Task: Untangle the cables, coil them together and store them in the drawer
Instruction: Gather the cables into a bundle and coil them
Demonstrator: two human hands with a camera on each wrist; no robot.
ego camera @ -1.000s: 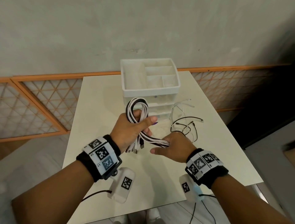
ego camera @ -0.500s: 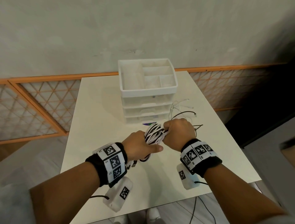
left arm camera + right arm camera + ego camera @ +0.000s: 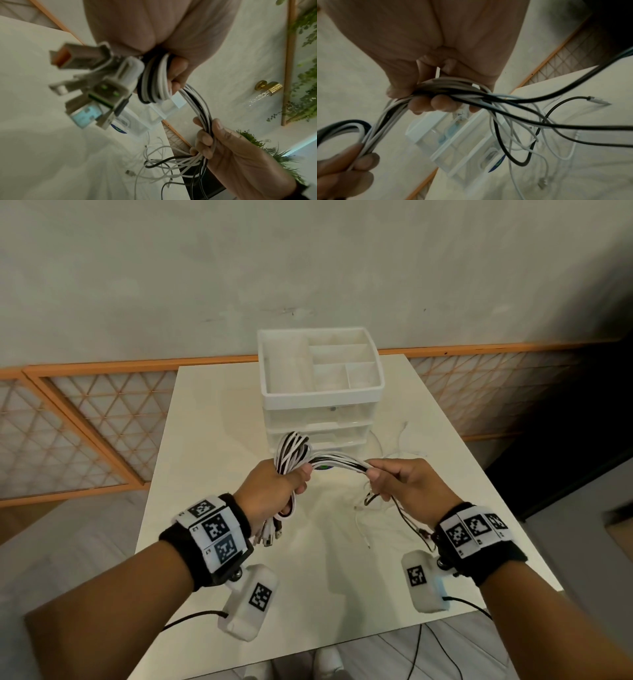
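2 hands clench 1 cable bundle [image 3: 337,466]: left hand [image 3: 274,491] grasping its coil, right hand [image 3: 407,487] the strands.

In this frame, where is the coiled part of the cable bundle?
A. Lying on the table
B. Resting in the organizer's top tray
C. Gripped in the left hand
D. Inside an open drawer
C: the left hand grips the cable coil above the table, while the right hand holds the uncoiled strands.

A white table [image 3: 212,460] was seen; a drawer organizer [image 3: 320,402] and loose cable ends [image 3: 404,440] were laid on it.
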